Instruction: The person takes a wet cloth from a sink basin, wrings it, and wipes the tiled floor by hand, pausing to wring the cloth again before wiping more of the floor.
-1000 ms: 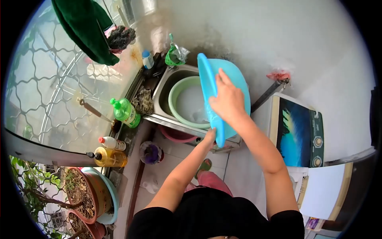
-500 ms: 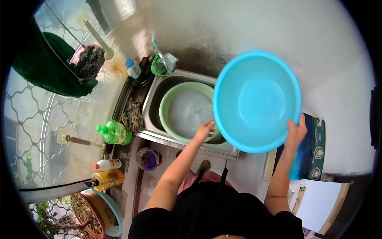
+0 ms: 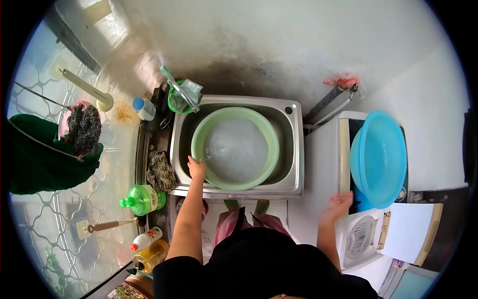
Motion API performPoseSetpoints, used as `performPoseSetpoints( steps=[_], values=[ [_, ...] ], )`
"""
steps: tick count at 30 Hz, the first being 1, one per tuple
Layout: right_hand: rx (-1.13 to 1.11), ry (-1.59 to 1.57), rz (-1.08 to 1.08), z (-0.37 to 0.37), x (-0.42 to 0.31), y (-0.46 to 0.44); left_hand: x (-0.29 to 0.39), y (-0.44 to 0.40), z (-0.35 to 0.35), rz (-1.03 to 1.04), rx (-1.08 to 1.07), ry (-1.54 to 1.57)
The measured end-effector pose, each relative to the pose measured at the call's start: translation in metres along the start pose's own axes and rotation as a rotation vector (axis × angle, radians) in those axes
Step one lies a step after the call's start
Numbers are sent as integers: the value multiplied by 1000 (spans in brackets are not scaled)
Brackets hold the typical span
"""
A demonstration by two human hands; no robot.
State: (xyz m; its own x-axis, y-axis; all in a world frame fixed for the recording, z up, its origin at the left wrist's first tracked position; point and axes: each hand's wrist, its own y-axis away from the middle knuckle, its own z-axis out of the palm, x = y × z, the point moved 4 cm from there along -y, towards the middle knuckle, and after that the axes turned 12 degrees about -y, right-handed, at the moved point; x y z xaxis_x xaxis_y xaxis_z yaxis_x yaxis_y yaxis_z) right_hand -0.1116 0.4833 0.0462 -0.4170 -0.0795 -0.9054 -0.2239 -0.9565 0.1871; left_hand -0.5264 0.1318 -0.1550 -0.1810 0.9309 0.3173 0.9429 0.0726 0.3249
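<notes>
My left hand (image 3: 197, 168) is at the near left rim of a pale green basin (image 3: 274, 159), fingers closed on the edge. The basin sits in a steel sink and holds cloudy, greyish water (image 3: 236, 149). To the right, a light blue basin (image 3: 383, 159) rests tilted on top of a washing machine (image 3: 326, 164). Just below and left of that blue basin, my right hand (image 3: 341, 203) is apart from it, slightly blurred, with its fingers spread and nothing in them.
The steel sink (image 3: 298, 184) has a faucet (image 3: 184, 94) at its back left. Along the left ledge stand a green bottle (image 3: 144, 199), a white bottle (image 3: 147, 238), a yellow bottle (image 3: 152, 256) and a grey-brown rag (image 3: 161, 172). An open lid (image 3: 411, 231) lies at the machine's near end.
The blue basin has gone from my right hand onto the washing machine, and that hand has let go. My left hand has moved left along the green basin's rim.
</notes>
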Motion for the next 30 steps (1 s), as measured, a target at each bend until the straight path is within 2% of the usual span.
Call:
performPoseSetpoints(
  steps=[3,4,6,8,10,15,20,23,24,26,30],
  values=[
    [-572,415,347,44,98,46,7,15,3,-1,156,106],
    [-713,640,133,47,148,40,10,17,0,-4,156,103],
    [-667,706,227,67,239,31,12,21,-3,9,185,127],
    [-749,519,575,93,289,32,12,20,-3,11,192,164],
    [-545,639,589,111,285,41,9,20,-3,72,246,175],
    [-526,623,339,130,227,78,-5,-1,11,21,68,200],
    [-654,435,204,172,183,99,-11,-6,32,-27,-25,198],
    [-722,450,140,206,162,110,-10,-5,53,12,-171,210],
    [-730,499,98,218,153,114,-5,0,56,2,-295,230],
    [-741,549,51,235,146,119,-11,-7,101,-2,-348,208],
    [-784,617,-24,244,138,122,6,10,96,-25,-518,108]
  ],
)
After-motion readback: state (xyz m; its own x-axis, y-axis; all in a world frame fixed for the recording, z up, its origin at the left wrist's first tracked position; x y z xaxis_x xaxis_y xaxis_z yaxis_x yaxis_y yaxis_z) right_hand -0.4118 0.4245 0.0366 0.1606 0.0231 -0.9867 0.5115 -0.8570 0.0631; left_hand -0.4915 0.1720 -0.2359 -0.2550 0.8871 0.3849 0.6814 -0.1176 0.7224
